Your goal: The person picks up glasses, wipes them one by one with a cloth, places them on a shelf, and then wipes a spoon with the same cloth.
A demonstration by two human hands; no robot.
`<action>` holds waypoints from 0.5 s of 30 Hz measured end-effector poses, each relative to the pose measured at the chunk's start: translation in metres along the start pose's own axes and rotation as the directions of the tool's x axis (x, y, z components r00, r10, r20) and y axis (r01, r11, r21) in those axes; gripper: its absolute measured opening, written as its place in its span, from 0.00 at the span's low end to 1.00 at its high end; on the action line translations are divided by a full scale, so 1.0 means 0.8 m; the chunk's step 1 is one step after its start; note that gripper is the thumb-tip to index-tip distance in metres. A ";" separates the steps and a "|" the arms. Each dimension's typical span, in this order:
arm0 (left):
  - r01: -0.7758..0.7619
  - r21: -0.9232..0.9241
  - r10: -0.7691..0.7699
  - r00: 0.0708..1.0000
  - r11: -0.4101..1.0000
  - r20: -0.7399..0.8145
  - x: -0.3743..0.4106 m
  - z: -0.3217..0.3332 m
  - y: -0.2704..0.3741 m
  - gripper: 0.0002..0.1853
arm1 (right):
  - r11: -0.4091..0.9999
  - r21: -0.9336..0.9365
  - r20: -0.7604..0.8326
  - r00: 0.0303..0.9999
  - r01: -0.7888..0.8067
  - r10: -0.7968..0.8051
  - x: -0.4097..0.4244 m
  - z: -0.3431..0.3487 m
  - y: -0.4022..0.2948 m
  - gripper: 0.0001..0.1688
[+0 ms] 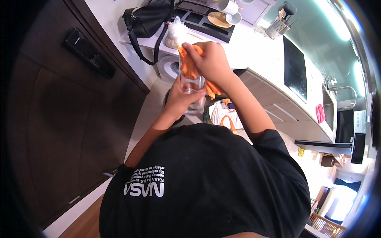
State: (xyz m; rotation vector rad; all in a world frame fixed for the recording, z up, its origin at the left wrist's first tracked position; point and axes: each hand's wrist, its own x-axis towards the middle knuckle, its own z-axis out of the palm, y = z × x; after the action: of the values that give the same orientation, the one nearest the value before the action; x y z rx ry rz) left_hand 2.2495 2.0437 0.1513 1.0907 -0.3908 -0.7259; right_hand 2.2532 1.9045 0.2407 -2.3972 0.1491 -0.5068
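Note:
A clear drinking glass (195, 108) is in my left hand (181, 98), tilted, its base towards my chest and its mouth away from me. My right hand (209, 59) grips an orange cloth (188, 65) at the glass's far end. Part of the cloth lies against the upper part of the glass, and another part hangs down beside the right wrist. Whether the cloth is inside the glass or over its outside I cannot tell. Both hands are raised in front of my body, before the counter.
On the counter (256, 53) are a black bag (146, 20), a knotted plastic bag (176, 31), a black tray (193, 17), white mugs on a stand (227, 6), a utensil holder (276, 28) and a cooktop (294, 70). A pink cloth (320, 113) lies by the sink. A dark door (74, 104) stands left.

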 end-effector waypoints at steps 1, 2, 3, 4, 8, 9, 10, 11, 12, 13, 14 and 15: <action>-0.108 0.253 0.137 0.986 0.961 -0.098 0.003 0.003 -0.002 0.32 | 0.972 -0.223 -0.035 0.996 0.072 -0.081 -0.001 0.003 -0.011 0.30; -0.125 0.385 0.178 0.978 0.915 -0.106 0.005 0.005 0.003 0.31 | 0.889 -0.439 -0.054 0.985 0.126 -0.166 -0.003 0.007 -0.017 0.31; -0.137 0.509 0.220 0.970 0.850 -0.107 0.005 0.008 0.011 0.31 | 0.898 -0.422 -0.089 0.980 0.123 -0.176 -0.004 0.013 -0.020 0.31; -0.145 0.623 0.263 0.960 0.768 -0.100 0.008 0.011 0.015 0.30 | 0.929 -0.352 -0.090 0.984 0.110 -0.151 -0.003 0.012 -0.016 0.31; 0.245 -0.331 -0.138 0.939 0.911 0.314 -0.004 -0.002 0.019 0.30 | 0.925 0.378 -0.076 0.995 -0.034 0.067 -0.005 -0.006 0.005 0.32; 0.313 -0.442 -0.077 0.877 0.841 0.474 -0.005 -0.004 0.011 0.35 | 0.773 0.632 -0.080 0.987 -0.056 0.136 -0.012 -0.004 0.017 0.32; 0.422 -0.575 -0.040 0.828 0.701 0.559 -0.008 0.002 0.009 0.36 | 0.553 0.831 -0.068 0.977 -0.058 0.203 -0.019 -0.004 0.027 0.32; 0.529 -0.667 0.019 0.776 0.525 0.630 -0.010 0.014 0.006 0.38 | 0.483 0.873 -0.080 0.959 -0.064 0.271 -0.027 -0.006 0.034 0.36; 0.627 -0.708 0.091 0.724 0.324 0.683 -0.010 0.025 0.004 0.39 | 0.535 0.843 -0.119 0.957 -0.044 0.266 -0.034 -0.008 0.042 0.36; 0.663 -0.695 0.215 0.662 0.279 0.718 -0.003 0.024 -0.020 0.42 | 0.587 0.809 -0.159 0.952 -0.025 0.260 -0.041 -0.011 0.050 0.35; 0.676 -0.623 0.147 0.623 0.393 0.769 0.008 0.020 -0.026 0.43 | 0.639 0.769 -0.206 0.943 -0.008 0.259 -0.049 -0.014 0.062 0.35; 0.685 -0.528 0.071 0.576 0.501 0.814 0.023 0.011 -0.027 0.43 | 0.605 0.793 -0.280 0.926 0.076 0.251 -0.056 -0.018 0.073 0.32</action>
State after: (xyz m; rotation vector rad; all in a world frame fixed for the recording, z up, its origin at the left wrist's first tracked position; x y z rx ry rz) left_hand 2.2499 2.0187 0.1347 -0.1642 -0.4571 -1.5789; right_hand 2.2080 1.8622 0.1991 -1.3776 0.1620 -0.7774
